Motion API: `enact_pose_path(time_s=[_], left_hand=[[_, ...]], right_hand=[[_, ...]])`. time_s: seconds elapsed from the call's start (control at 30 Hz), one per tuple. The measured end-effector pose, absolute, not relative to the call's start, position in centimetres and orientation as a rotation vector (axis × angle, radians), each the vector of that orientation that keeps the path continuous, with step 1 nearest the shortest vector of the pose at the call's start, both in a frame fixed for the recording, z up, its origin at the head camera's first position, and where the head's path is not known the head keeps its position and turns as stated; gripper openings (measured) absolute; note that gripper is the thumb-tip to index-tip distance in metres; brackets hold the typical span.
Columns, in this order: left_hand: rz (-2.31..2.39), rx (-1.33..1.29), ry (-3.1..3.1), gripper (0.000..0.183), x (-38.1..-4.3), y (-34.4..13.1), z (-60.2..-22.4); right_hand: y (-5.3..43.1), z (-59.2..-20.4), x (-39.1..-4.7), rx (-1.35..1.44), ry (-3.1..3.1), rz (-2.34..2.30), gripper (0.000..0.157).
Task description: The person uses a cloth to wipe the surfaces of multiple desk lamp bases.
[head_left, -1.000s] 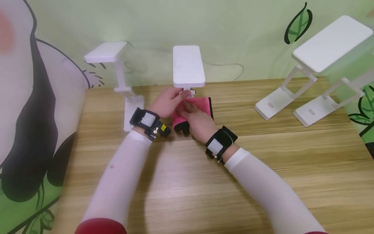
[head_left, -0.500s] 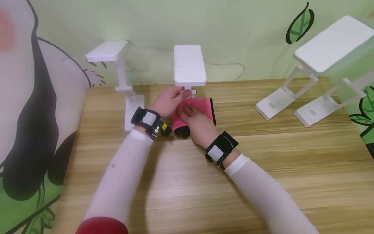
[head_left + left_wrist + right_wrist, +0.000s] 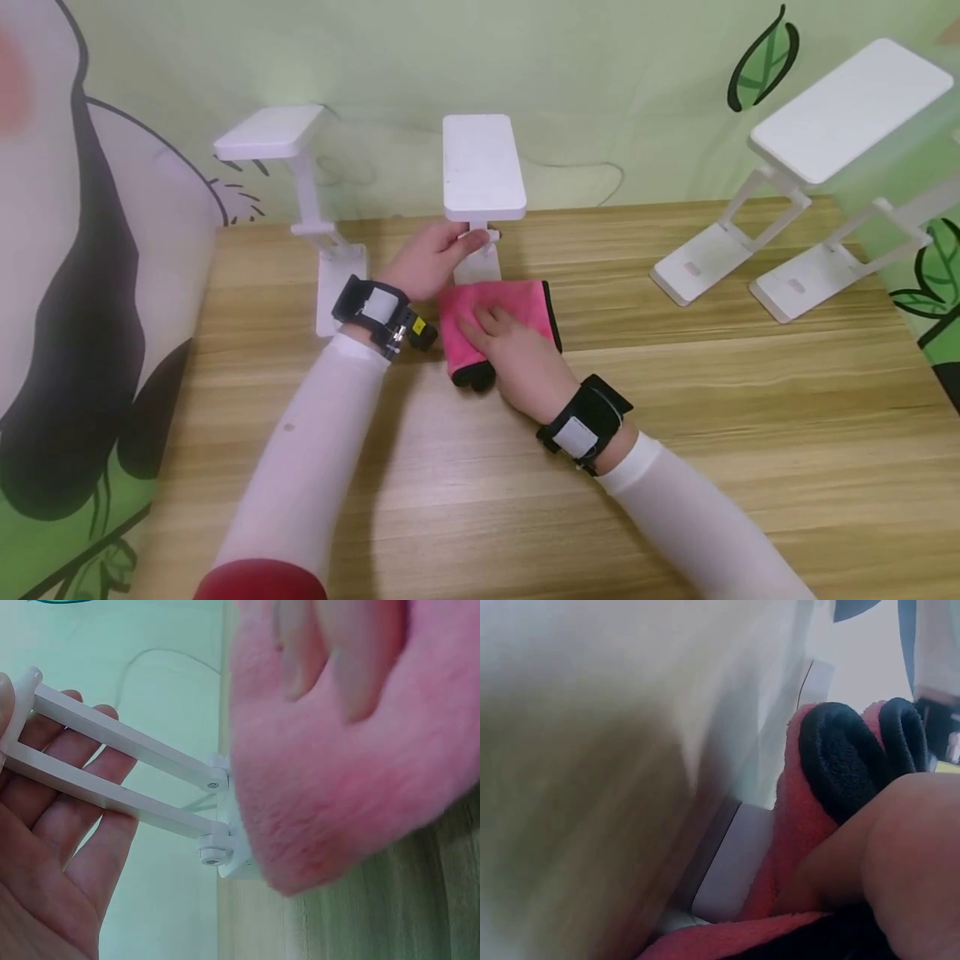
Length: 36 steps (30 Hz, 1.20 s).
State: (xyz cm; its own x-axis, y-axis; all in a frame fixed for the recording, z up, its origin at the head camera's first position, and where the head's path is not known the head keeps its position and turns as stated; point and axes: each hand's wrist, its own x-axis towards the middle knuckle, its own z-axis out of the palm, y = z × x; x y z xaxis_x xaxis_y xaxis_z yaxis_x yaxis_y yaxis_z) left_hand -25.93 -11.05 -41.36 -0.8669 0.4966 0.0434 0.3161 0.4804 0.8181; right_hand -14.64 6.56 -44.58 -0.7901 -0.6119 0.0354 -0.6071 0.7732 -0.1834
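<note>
A white folding desk lamp stands near the wall, its flat head facing up. My left hand holds the lamp at its joint; in the left wrist view the thumb is in front and the fingers lie behind its two thin arms. A folded pink cloth with black edging covers the front of the lamp base. My right hand presses the cloth down with its fingers laid out over it. From the right wrist, the base's side shows beneath the cloth.
Another white lamp stands to the left, behind my left wrist. Two more lamps stand at the right, one with a wide head. A thin cable runs along the painted wall. Wooden tabletop lies in front.
My right hand has drawn the cloth toward me along the lamp base, so the base's back part now shows. The left hand stays on the lamp joint.
</note>
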Motion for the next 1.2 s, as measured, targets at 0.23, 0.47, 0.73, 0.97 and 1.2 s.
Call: enact_pose_path(time_s=[0.23,0.47,0.73,0.97,1.2], left_hand=[[1.32,0.7,2.533,0.043,-26.0,-11.1,-41.4],[1.304,0.69,2.558,0.044,-26.0,-11.2,-41.5],[1.33,0.702,2.532,0.037,-26.0,-11.1,-41.4],[1.333,0.682,2.533,0.041,-26.0,-11.1,-41.3],[1.315,0.69,2.549,0.043,-25.9,-11.1,-41.4]], right_hand=[[6.7,-44.3,-13.8,-1.017,2.908,-0.306,0.07],[6.4,-44.1,-16.3,-1.025,2.877,-0.333,0.064],[5.5,-44.5,-20.5,-0.932,2.907,-0.391,0.065],[5.8,-44.7,-19.5,-0.897,2.904,-0.415,0.067],[6.3,-44.1,-16.2,-0.914,2.878,-0.363,0.071]])
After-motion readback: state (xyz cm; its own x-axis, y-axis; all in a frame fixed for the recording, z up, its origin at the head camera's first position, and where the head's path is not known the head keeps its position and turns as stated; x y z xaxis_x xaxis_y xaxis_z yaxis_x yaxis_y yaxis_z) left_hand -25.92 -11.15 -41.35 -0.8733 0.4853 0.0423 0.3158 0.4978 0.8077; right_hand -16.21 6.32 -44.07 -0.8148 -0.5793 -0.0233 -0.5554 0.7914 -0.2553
